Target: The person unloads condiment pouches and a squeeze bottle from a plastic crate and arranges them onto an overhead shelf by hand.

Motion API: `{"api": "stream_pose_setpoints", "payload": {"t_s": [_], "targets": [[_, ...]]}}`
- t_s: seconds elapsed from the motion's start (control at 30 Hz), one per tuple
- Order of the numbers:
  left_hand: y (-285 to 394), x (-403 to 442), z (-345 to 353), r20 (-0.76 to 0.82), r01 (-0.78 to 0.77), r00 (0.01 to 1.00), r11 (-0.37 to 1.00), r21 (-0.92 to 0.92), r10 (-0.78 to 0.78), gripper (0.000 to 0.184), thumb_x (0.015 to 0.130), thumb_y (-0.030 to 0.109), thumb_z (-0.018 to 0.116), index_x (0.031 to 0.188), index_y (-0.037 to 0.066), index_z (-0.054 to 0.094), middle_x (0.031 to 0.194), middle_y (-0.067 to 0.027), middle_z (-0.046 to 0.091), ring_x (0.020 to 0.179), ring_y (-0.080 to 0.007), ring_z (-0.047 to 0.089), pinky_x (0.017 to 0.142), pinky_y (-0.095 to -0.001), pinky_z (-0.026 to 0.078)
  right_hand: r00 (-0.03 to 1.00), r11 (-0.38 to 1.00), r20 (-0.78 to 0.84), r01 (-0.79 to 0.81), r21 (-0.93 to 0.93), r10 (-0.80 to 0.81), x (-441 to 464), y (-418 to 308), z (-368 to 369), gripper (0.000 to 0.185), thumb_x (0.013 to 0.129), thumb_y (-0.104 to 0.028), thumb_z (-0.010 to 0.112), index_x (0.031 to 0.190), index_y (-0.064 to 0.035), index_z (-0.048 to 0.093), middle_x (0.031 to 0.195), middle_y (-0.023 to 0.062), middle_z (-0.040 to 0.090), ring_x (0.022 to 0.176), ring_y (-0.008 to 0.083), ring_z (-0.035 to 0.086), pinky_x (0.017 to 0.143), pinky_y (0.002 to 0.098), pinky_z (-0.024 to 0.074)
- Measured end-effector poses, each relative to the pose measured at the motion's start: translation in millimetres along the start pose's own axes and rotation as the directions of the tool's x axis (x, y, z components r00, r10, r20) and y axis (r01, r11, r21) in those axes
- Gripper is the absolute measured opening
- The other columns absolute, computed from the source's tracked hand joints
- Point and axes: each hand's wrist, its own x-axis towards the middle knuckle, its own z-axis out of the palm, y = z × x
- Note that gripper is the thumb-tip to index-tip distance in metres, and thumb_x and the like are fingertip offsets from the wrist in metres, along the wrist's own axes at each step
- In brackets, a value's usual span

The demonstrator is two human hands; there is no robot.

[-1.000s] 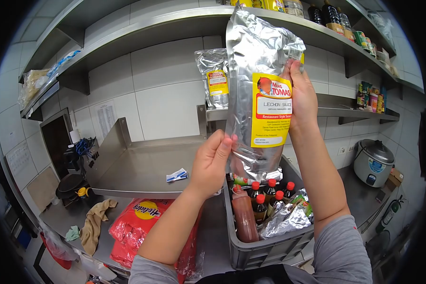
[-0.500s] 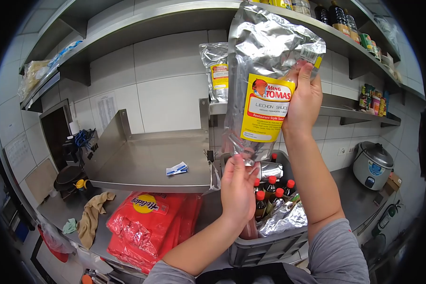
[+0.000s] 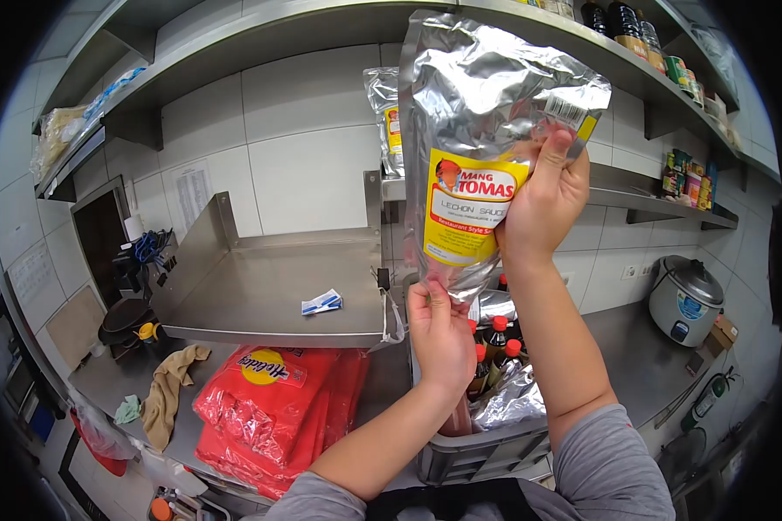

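A large silver pouch of lechon sauce [image 3: 469, 95] with a yellow label is held up in front of me, tilted. My right hand [image 3: 543, 204] grips its right side, thumb on the front below the barcode. At the bottom edge, my left hand [image 3: 441, 334] pinches the pouch's lower corner. Below is a grey crate [image 3: 487, 447] holding several red-capped bottles [image 3: 498, 334] and crumpled silver pouches [image 3: 511, 399]. A second, similar pouch [image 3: 389, 122] stands on the wall shelf behind, partly hidden by the one in my hands.
To the left, a steel tray shelf [image 3: 269, 269] carries a small blue-and-white packet [image 3: 322, 302]. Red plastic packages [image 3: 269, 408] and a brown cloth [image 3: 169, 391] lie on the counter below. A rice cooker [image 3: 686, 300] stands at right. Overhead runs a long steel shelf [image 3: 295, 35].
The pouch and both hands have shifted slightly left in view, and the pouch leans more. Both hands keep their hold on it.
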Motion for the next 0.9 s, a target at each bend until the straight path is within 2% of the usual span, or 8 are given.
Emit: {"api": "stream_pose_setpoints", "payload": {"t_s": [0.17,0.3,0.37,0.5,0.63,0.7,0.77,0.9], "targets": [[0,1,-8,-0.019,0.148,0.989,0.989,-0.02,-0.148,0.013,0.1,0.024,0.047,0.096,0.011,0.046,0.095,0.0004,0.054,0.084,-0.0084,0.05,0.077,-0.0247,0.041,0.997,0.996,0.026,-0.08,0.029,0.079,-1,10,-4,0.029,0.097,-0.033,0.053,0.09,-0.0052,0.054,0.067,0.0023,0.055,0.056,0.0078,0.052,0.053,0.0223,0.043],[28,40,0,0.067,0.243,0.966,0.966,0.086,-0.249,0.013,0.098,0.025,0.051,0.105,0.013,0.052,0.101,0.0011,0.057,0.094,-0.0128,0.052,0.087,-0.0295,0.04,0.984,0.979,0.059,-0.171,0.11,0.166,29,27,7,0.03,0.097,-0.033,0.053,0.089,-0.0044,0.052,0.069,0.0038,0.058,0.055,0.0093,0.054,0.055,0.0237,0.0454],[51,73,19,0.048,0.428,0.904,0.902,-0.061,-0.425,0.016,0.097,0.025,0.053,0.105,0.011,0.054,0.099,0.0004,0.059,0.09,-0.0119,0.054,0.086,-0.0274,0.042,0.968,0.953,0.094,-0.245,0.176,0.232,50,56,16,0.027,0.098,-0.03,0.052,0.093,-0.004,0.051,0.077,0.0036,0.06,0.063,0.011,0.057,0.058,0.0275,0.0493],[61,154,38,0.061,0.256,0.963,0.959,0.121,-0.264,0.021,0.096,0.026,0.055,0.104,0.007,0.057,0.087,-0.0009,0.06,0.083,-0.0113,0.057,0.08,-0.0271,0.049,0.915,0.887,0.049,-0.4,0.231,0.4,96,118,46,0.023,0.099,-0.024,0.049,0.099,-0.0014,0.052,0.088,0.0063,0.059,0.074,0.015,0.058,0.065,0.0327,0.0517],[98,191,36,0.128,0.375,0.902,0.896,0.238,-0.412,0.039,0.097,0.027,0.052,0.123,-0.001,0.046,0.115,-0.0123,0.055,0.099,-0.0171,0.055,0.085,-0.0298,0.048,0.875,0.864,-0.097,-0.442,0.24,0.475,119,172,63,0.023,0.099,-0.022,0.048,0.103,0.0007,0.051,0.093,0.0074,0.059,0.078,0.0155,0.058,0.066,0.0335,0.0516],[123,170,31,0.118,0.331,0.918,0.895,0.3,-0.379,0.052,0.097,0.031,0.05,0.134,-0.003,0.036,0.127,-0.0135,0.049,0.109,-0.0193,0.051,0.09,-0.0313,0.045,0.88,0.879,-0.13,-0.425,0.216,0.457,121,198,64,0.025,0.099,-0.023,0.049,0.103,0.0012,0.054,0.09,0.0075,0.06,0.076,0.0158,0.057,0.066,0.0333,0.0505],[146,147,18,0.139,0.123,0.969,0.885,0.449,-0.205,0.057,0.097,0.034,0.047,0.138,-0.003,0.032,0.128,-0.0115,0.049,0.114,-0.0203,0.049,0.092,-0.0318,0.042,0.915,0.918,-0.124,-0.393,-0.059,0.384,118,222,61,0.026,0.098,-0.024,0.05,0.101,0.0018,0.057,0.085,0.0081,0.061,0.074,0.0165,0.058,0.066,0.0319,0.0491],[191,95,2,0.224,-0.016,0.969,0.885,0.466,-0.101,0.057,0.096,0.03,0.047,0.14,-0.001,0.03,0.125,-0.0099,0.049,0.109,-0.0174,0.05,0.088,-0.0292,0.042,0.964,0.898,-0.137,-0.262,-0.353,0.228,105,294,54,0.036,0.097,-0.029,0.051,0.103,0.0057,0.058,0.089,0.0137,0.065,0.077,0.0215,0.061,0.069,0.0359,0.0485]]}}
